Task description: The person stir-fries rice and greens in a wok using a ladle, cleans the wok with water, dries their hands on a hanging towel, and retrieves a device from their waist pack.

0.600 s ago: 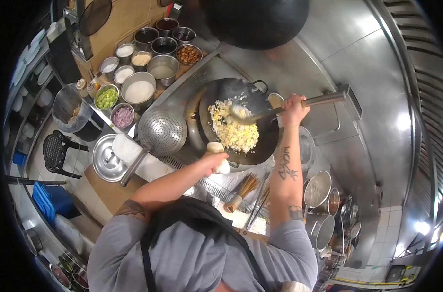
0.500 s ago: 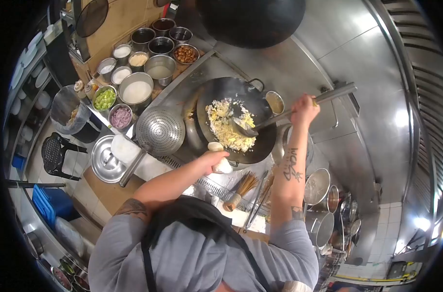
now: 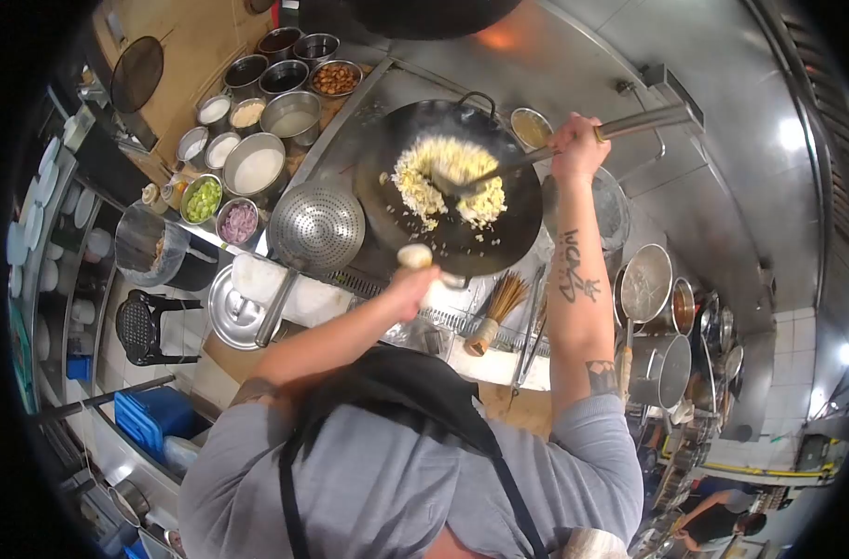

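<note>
My right hand [image 3: 576, 149] is closed around the long metal handle of a wok spatula [image 3: 527, 160]. Its head is sunk in chopped white and yellow food [image 3: 454, 166], partly rice-like grains and egg-like pieces, blurred by motion. The food lies in a dark wok [image 3: 424, 244] on the stove. My left hand [image 3: 411, 291] is closed on a folded white cloth [image 3: 415, 255] at the wok's near edge; what the cloth covers is hidden.
Left of the wok rests a perforated strainer [image 3: 317, 228]. Several metal containers stand beyond it, including chopped greens [image 3: 202, 199] and onion [image 3: 238, 222]. A bamboo brush [image 3: 495, 315] lies at the near edge. Pots [image 3: 660, 371] stand to the right.
The wok has tilted and shifted, and its food has gathered toward the far side. My right hand has moved the spatula up and left through it. The camera view has turned too.
</note>
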